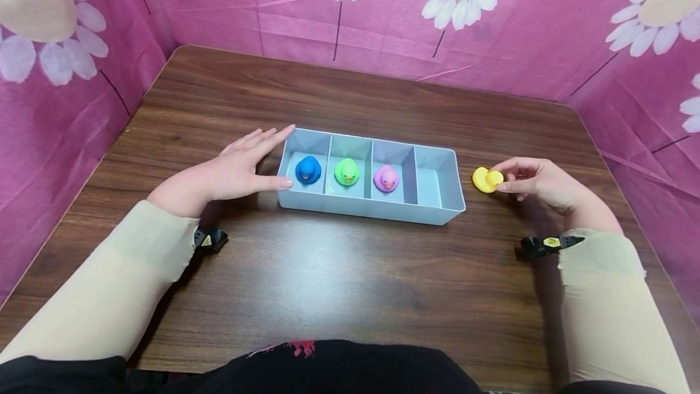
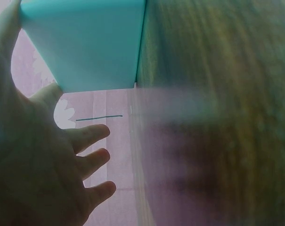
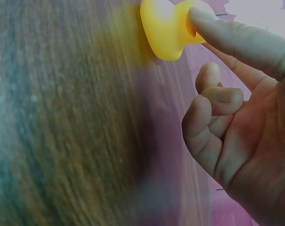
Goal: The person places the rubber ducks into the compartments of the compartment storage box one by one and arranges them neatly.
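My left hand spans the left end of a grey-blue divided box, thumb at its front corner and index finger at the back corner. The other fingers stretch out straight, as the left wrist view shows. A blue rubber duck, a green rubber duck and a pink rubber duck sit one each in the first three compartments from the left. Right of the box, my right hand pinches a yellow rubber duck by its head between thumb and index finger, its other fingers curled.
The box's rightmost compartment holds no duck. All of this is on a brown wood-grain table. Pink cloth with white daisies hangs around the table's back and sides.
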Motion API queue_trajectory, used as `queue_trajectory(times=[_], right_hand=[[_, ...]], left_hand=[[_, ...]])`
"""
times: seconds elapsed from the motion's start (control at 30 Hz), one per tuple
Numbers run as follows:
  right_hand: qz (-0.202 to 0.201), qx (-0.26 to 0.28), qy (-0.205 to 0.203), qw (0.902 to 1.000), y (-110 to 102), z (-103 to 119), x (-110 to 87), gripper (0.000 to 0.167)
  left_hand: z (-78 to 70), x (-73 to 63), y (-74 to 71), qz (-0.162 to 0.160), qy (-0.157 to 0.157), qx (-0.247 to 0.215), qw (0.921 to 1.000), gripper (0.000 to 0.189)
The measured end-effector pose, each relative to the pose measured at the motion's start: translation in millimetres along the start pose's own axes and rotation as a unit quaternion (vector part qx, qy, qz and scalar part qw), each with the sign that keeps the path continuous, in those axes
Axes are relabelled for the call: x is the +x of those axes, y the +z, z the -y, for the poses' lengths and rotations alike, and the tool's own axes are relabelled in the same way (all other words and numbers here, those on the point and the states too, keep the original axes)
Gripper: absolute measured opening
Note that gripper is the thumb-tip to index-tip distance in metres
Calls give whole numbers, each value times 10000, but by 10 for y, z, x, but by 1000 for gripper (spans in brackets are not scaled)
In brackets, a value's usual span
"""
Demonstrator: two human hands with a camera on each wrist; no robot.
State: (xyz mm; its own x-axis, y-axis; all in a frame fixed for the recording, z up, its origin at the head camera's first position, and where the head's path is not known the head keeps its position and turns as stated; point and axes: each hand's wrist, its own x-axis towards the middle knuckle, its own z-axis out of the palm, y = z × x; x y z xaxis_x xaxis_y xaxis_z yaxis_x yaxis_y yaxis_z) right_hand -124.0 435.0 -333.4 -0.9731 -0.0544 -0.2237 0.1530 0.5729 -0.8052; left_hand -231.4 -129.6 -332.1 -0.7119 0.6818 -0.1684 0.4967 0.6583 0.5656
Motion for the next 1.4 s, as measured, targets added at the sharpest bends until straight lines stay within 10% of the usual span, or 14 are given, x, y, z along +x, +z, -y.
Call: queue_trajectory(times=[1.4], right_hand=[[253,1599,-1240,9790,150,583,-39,28]], left_hand=[[13,4,7,-56,-7,5,10000,93]])
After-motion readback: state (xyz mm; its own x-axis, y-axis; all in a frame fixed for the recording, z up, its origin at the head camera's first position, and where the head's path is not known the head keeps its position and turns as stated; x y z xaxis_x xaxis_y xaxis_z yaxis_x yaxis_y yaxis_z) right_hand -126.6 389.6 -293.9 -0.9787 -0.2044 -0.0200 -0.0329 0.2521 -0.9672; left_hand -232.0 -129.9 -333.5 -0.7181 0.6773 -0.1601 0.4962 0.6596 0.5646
